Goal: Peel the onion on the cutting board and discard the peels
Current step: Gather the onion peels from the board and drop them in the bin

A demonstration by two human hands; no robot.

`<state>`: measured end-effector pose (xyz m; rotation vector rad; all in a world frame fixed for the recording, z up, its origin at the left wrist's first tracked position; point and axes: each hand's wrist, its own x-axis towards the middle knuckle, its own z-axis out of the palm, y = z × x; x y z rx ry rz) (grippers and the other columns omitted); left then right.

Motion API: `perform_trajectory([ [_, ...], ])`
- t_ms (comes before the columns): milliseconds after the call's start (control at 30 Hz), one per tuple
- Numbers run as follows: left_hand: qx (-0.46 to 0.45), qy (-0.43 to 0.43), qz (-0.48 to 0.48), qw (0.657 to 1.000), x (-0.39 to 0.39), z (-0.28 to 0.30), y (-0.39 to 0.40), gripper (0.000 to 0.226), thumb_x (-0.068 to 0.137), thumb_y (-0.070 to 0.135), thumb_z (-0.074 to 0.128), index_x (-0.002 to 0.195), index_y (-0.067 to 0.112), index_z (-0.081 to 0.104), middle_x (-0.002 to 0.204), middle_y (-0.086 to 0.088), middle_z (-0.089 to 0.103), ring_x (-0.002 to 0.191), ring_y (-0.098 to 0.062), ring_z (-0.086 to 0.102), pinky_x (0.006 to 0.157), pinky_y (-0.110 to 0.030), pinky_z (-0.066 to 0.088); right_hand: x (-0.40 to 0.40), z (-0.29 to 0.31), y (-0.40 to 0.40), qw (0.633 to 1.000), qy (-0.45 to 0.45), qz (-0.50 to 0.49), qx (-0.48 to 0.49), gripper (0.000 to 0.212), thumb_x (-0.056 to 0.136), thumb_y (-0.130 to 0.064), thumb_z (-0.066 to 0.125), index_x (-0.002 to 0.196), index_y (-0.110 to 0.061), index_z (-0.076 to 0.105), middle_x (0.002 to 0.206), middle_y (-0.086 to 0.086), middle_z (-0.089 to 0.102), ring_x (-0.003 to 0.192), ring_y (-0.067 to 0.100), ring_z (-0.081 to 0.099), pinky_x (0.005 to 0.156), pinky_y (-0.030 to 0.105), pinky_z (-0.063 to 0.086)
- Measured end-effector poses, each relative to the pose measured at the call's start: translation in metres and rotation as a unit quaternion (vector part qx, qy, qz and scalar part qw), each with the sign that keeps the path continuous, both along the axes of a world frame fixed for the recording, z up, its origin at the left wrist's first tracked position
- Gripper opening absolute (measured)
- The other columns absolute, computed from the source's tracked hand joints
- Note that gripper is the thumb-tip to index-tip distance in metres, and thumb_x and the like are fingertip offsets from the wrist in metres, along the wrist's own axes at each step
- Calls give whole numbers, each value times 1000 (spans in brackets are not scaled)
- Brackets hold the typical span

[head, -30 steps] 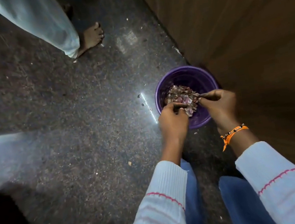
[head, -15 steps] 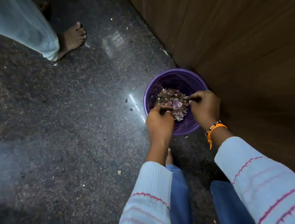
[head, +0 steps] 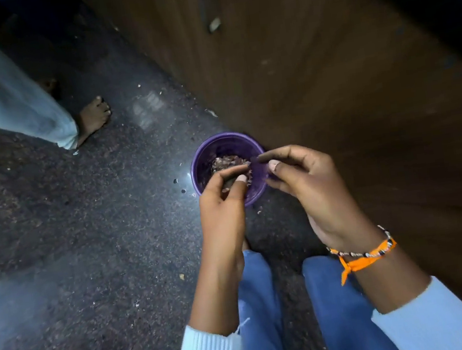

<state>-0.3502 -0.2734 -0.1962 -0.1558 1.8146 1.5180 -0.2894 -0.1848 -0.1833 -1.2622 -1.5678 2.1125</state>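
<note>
A: Since the peels [head: 229, 163] are what counts, where are they?
B: Heaped in the purple bin [head: 251, 148], centre of frame, on the dark speckled floor [head: 84, 240], right against the wood cabinet [head: 330, 86].
A: Onion itself?
B: Can't see one.
A: Hands?
B: Both over the bin, fingers curled. Left hand [head: 222, 208] at the bin's lower edge, thumb & fingers pinched narrow on smth dark, prob. a peel scrap, can't tell for sure. Right hand [head: 312, 193] over the bin's right rim, fingers loosely bent, index & thumb pointing in; whether it holds anything, can't tell.
A: Else?
B: Orange thread + bead band [head: 366, 256] on the right wrist, pale ribbed sleeves, blue jeans [head: 260, 304] lower centre. Another person's bare foot [head: 94, 117] & pale trouser leg [head: 5, 96] upper left. A few bits scattered on the floor nr the bin.
</note>
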Motion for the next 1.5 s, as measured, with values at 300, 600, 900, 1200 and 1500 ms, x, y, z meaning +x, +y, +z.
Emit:
perform_trajectory([
  [300,132,42,-103,985,93,170,51,25,91,4,50,89,19,69,89,-4,67,86,-17,59,82,-34,46,124,176,40,992,102,-71,31,21,91,5,48,88,-7,65,70,-9,67,72,0,63,74,20,55],
  [600,203,67,-296,931,205,236,138,23,93,6,50,89,19,68,87,3,67,82,-10,59,76,-25,47,257,228,94,962,124,-230,81,24,92,2,48,85,-14,65,83,-4,65,82,5,63,77,26,56],
  [900,206,69,-413,885,312,243,205,22,93,7,50,90,19,68,83,9,66,81,-9,58,78,-26,48,366,241,141,917,129,-361,113,26,93,1,46,84,-13,66,88,1,66,85,13,62,80,28,58],
  [1200,174,93,-469,861,372,230,247,21,93,6,51,88,19,68,81,7,64,79,-10,56,82,-24,48,435,219,176,902,10,-385,196,25,91,-1,50,85,-21,64,94,-4,67,86,7,63,82,26,54],
  [1500,173,320,-568,739,420,206,324,32,81,-5,57,106,14,61,96,2,62,81,-6,57,81,-19,48,483,199,231,744,-271,-439,425,29,77,10,55,100,-5,65,108,13,56,97,26,56,81,20,39],
])
